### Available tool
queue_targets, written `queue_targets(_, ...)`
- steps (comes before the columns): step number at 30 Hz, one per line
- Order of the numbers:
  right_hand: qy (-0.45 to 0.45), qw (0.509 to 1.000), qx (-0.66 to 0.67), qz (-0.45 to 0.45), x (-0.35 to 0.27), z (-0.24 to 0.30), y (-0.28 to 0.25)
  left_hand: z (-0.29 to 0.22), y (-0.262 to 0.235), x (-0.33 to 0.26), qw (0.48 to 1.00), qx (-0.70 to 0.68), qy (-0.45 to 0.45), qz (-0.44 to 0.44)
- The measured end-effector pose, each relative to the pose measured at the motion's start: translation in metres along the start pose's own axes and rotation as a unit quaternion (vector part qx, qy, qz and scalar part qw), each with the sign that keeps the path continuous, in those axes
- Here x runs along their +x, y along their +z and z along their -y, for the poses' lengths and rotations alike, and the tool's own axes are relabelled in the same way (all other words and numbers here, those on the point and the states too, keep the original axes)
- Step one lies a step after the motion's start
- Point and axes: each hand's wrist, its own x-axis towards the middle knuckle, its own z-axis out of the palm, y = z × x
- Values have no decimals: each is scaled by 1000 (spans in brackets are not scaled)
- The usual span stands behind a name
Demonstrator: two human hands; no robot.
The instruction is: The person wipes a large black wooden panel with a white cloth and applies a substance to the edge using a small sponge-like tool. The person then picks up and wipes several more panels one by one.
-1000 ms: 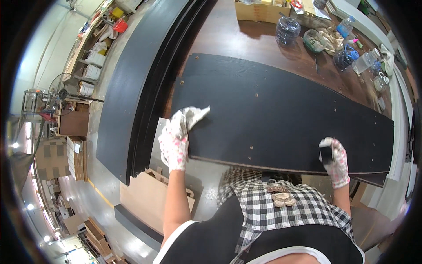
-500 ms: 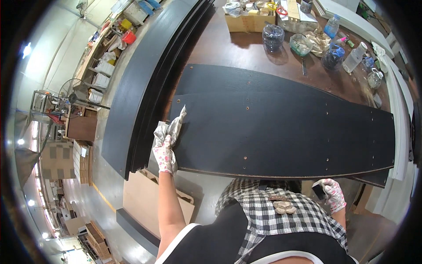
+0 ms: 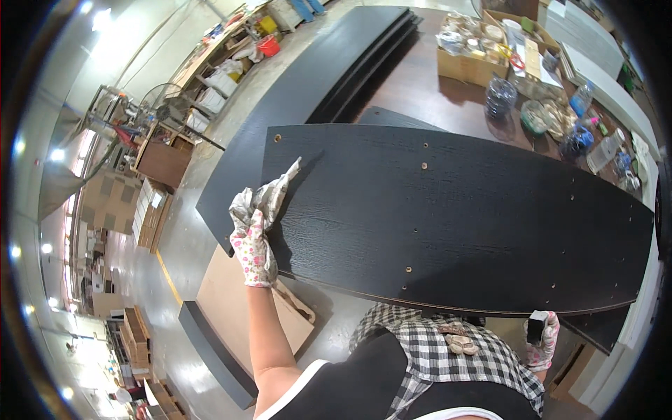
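Observation:
A long black wood-grained panel (image 3: 476,217) with small drilled holes lies across in front of me. Its left end overlaps the end of a stack of dark panels (image 3: 308,77). My left hand (image 3: 253,245), in a flower-patterned glove, is closed on a crumpled whitish rag (image 3: 269,196) at the panel's left end; whether the fingers also grip the edge is hidden. At the near right edge, my gloved right hand (image 3: 547,343) is closed around a small black block (image 3: 535,329) with a pale rim. Beyond the panel shows part of another dark panel (image 3: 399,117).
On the brown table (image 3: 448,105) stand a cardboard box of jars (image 3: 470,66), a dark plastic jar (image 3: 500,98) and several bottles (image 3: 605,150). A brown board (image 3: 224,294) and a dark strip (image 3: 213,350) lie low on my left. A standing fan (image 3: 168,105) is farther off.
My view has shifted. The upper black panel looks nearer and has swung, its left end now covering part of the stack, and a dark panel shows behind it. Both hands keep their hold.

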Motion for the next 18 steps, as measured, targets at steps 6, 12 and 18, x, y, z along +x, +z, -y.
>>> queue_targets(6,-56,988,-123,69,76,12,109,-12,-79,16,991,3,32,-128)
queue_targets(12,-33,970,-131,201,173,-28,258,2,-170,31,971,-28,40,-233)
queue_targets(18,47,931,-151,328,269,-92,400,-8,-224,40,936,23,-32,-350)
